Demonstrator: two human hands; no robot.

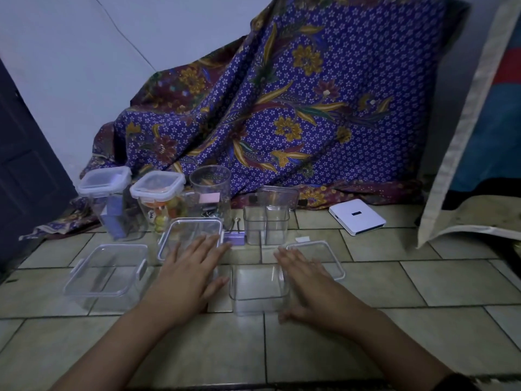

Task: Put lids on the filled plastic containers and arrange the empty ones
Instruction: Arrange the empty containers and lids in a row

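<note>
Forearms: both reach in from the bottom edge over the tiled floor (366,348), bare.
Left hand (191,275): flat, fingers spread and loose, grasping nothing; its fingertips overlap the near edge of a clear lid (189,235), though contact cannot be told.
Right hand (307,286): flat and loose, palm down, just beside the right wall of a small empty square container (258,289); whether it touches cannot be told.
Small empty square container: upright, lidless, between the two hands.
Second lid (324,255): lies flat behind the right hand, partly hidden by the fingers.
Wide empty container (104,275): lidless, left of the left hand, apart from it.
Tall empty containers (267,218): two clear ones standing one behind the other, beyond the square container.
Round clear jar (211,190): lidless, with a pink label, back row.
Filled containers: one with colourful pieces (160,201) and one with a purple item (110,204), both lidded, back left.
Binder clip (235,235): purple, between the clear lid and the tall containers.
Open room: bare tiles near the camera and to the right.
Surroundings: white box (356,217) on the right, purple floral cloth (296,108) draped behind, pale wall (84,66), dark door (25,165) on the left.
</note>
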